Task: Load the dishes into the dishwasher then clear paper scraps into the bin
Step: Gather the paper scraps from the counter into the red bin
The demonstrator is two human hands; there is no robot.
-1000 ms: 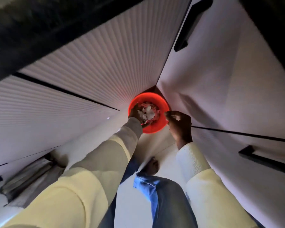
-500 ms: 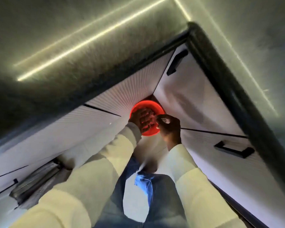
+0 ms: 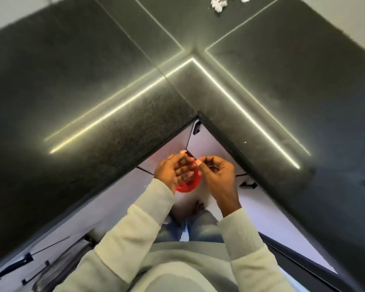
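Paper scraps (image 3: 218,6), white crumpled, on dark stone countertop (image 3: 93,81). L hand (image 3: 173,171) fingers straight, empty; R hand (image 3: 217,175) curled, can't tell contents. I fear bits flutter past round red bin (image 3: 188,187).

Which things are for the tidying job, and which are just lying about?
For the job: red bin, paper scraps, left hand, right hand.
Just lying about: dark counter, black cabinet handle, white cabinet door.
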